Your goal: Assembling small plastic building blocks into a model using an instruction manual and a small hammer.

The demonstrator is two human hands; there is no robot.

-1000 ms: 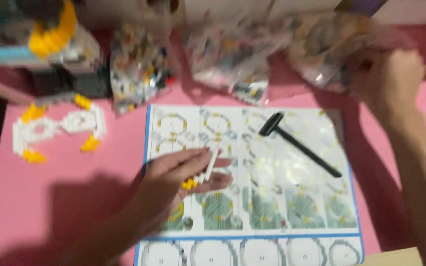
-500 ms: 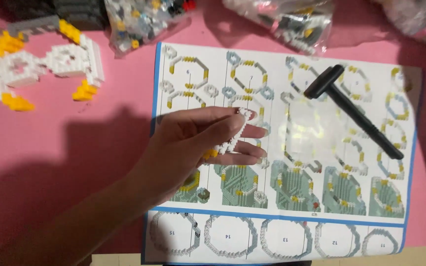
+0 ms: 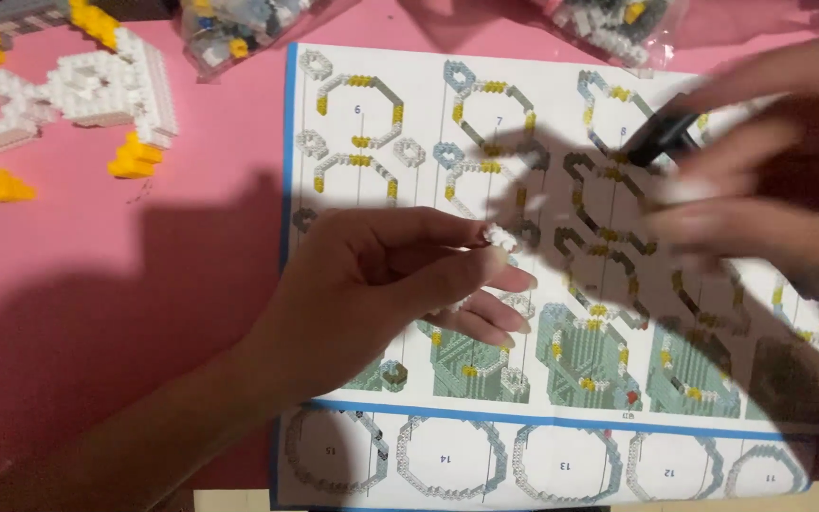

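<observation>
Left hand (image 3: 381,284) pinching small white brick piece (image 3: 499,235) over middle of instruction sheet (image 3: 409,114). Right hand (image 3: 760,199), blurred, at black tool (image 3: 661,137) near sheet's top right; grip unclear. White-and-yellow built section (image 3: 68,95) finished at pink table (image 3: 97,332) top-left corner; bagged bricks (image 3: 239,24) unused along far edge.

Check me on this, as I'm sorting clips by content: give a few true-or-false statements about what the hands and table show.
1. The left hand pinches a small white brick piece. True.
2. The instruction sheet lies on a green table. False: the table is pink.
3. The right hand is over the sheet, blurred. True.
4. The white and yellow brick model sits on the sheet. False: it lies left of it, on the table.
</observation>
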